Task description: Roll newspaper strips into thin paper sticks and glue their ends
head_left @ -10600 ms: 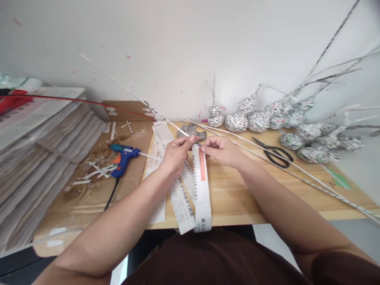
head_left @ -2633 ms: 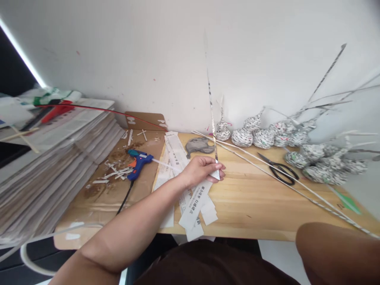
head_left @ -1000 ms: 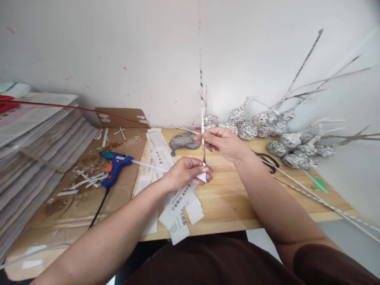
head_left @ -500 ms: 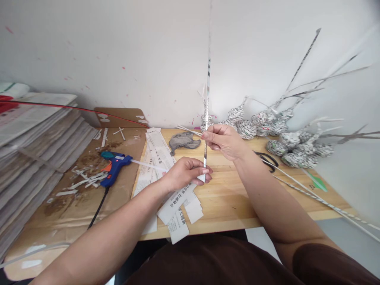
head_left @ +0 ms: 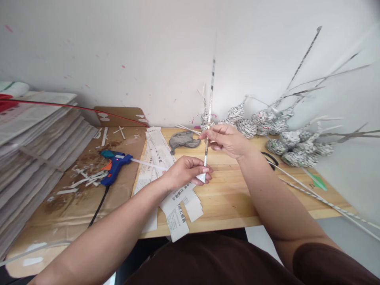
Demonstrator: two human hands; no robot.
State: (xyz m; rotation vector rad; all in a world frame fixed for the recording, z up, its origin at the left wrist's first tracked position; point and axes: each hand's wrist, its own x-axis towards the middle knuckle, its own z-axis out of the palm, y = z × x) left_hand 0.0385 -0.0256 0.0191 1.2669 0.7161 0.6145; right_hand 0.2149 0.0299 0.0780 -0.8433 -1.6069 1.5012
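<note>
A thin rolled newspaper stick (head_left: 211, 99) stands nearly upright in front of me, its top fading into blur against the wall. My left hand (head_left: 190, 172) pinches its lower end, where a bit of paper strip shows between thumb and fingers. Higher up, the thumb and fingers of my right hand (head_left: 227, 139) close round the stick. Below and left of my left hand lie cut newspaper strips (head_left: 178, 223), overlapping on the wooden table (head_left: 225, 202). Behind the hands rests a grey cloth piece (head_left: 184, 141).
A blue glue gun (head_left: 114, 168) lies on cardboard (head_left: 121, 209) at left, near white scraps (head_left: 89, 178). Newspapers (head_left: 32, 158) are stacked at far left. Woven paper balls (head_left: 246, 128) with protruding sticks line the back right. Black scissor handles (head_left: 271, 159) and long paper sticks (head_left: 320, 198) lie at right.
The stick's upper part has tilted slightly to the right and its motion blurs the tip. My right hand has shifted slightly right; my left hand stays almost in place.
</note>
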